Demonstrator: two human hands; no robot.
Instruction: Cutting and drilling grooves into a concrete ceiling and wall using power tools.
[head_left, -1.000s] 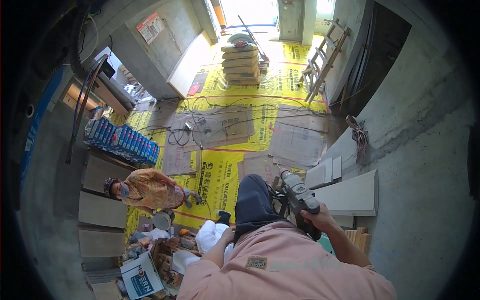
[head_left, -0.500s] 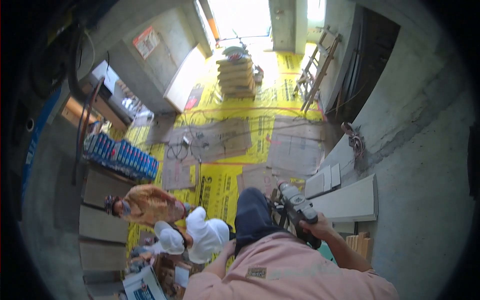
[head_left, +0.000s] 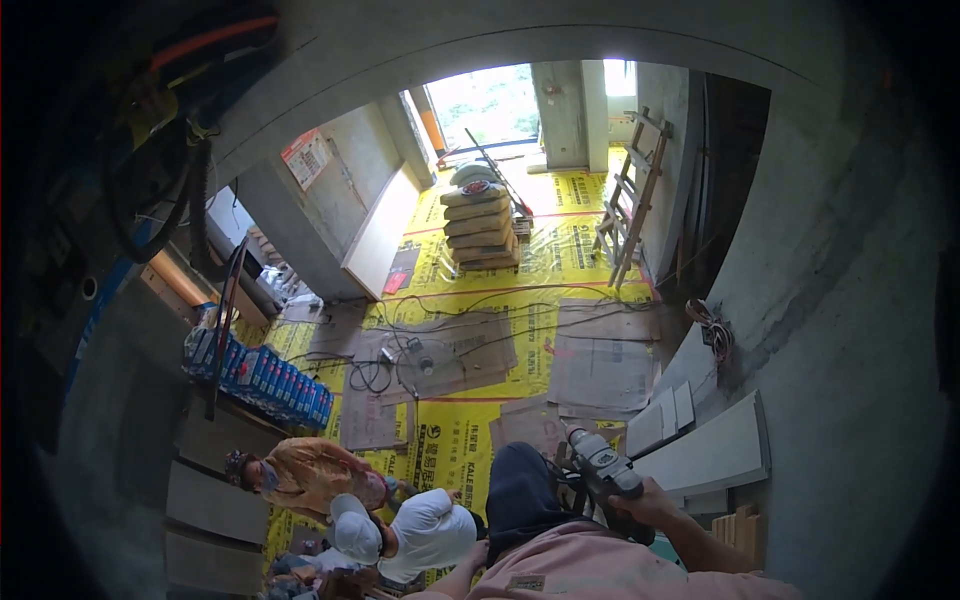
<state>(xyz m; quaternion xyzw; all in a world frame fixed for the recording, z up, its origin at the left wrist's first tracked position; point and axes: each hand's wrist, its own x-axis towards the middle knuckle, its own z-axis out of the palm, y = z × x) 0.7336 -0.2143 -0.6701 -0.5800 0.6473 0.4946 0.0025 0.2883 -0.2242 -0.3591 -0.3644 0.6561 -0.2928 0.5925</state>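
Observation:
At my right side, my right hand is wrapped around the rear of a grey power drill, its front pointing away from me and slightly left. The drill hangs beside my dark-trousered raised leg. My left hand lies low against my left hip, close to the co-worker in white; its fingers are mostly hidden. Leaning on the right wall, a large pale tile stands just beyond the drill, with smaller tile pieces next to it.
Two co-workers, one in an orange patterned top and one in a white cap, are close at my left. Cables cross the yellow floor sheeting. Stacked sacks, a wooden ladder and blue boxes stand farther off.
My view has tilted upward, so the room and co-workers sit lower in the picture. The drill remains in my right hand, and my left hand stays by my hip.

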